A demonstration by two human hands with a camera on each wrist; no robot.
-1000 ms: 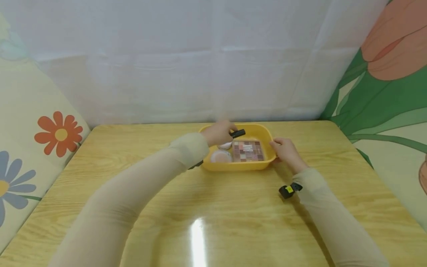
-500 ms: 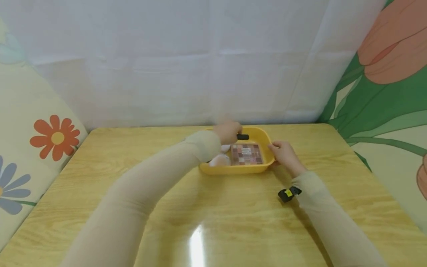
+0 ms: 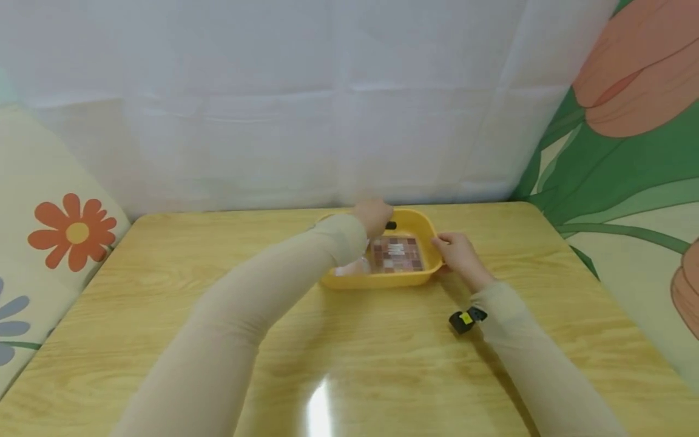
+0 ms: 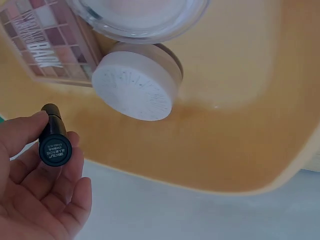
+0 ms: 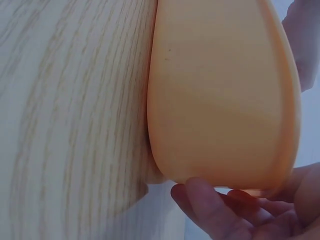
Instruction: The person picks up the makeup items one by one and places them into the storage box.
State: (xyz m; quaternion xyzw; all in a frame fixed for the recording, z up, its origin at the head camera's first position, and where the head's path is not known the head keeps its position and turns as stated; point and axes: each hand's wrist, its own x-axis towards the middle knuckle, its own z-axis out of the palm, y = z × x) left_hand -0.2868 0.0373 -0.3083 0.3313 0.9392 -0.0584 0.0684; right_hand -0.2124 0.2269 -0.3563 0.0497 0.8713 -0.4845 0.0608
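Note:
My left hand (image 3: pixel 374 217) pinches a short black lipstick tube (image 4: pixel 54 137) over the far side of a yellow plastic basin (image 3: pixel 382 281). In the left wrist view, the tube's labelled round end faces the camera. My right hand (image 3: pixel 460 255) grips the basin's right end, its fingers (image 5: pixel 212 207) lying along the outer wall in the right wrist view. Inside the basin lie an eyeshadow palette (image 4: pixel 50 45), a round jar with a white patterned lid (image 4: pixel 132 87) and a round clear-lidded container (image 4: pixel 150 22). My left forearm partly hides the basin's left side in the head view.
The basin stands near the back edge of a wooden table (image 3: pixel 349 340). A white cloth (image 3: pixel 246 109) hangs behind it. Flower-patterned panels (image 3: pixel 628 194) flank the table on both sides. A black wrist camera (image 3: pixel 465 319) is strapped at the right sleeve.
My left hand has moved a little to the right and lower over the basin, carrying the lipstick. My right hand keeps its grip on the basin. The head view has shifted slightly.

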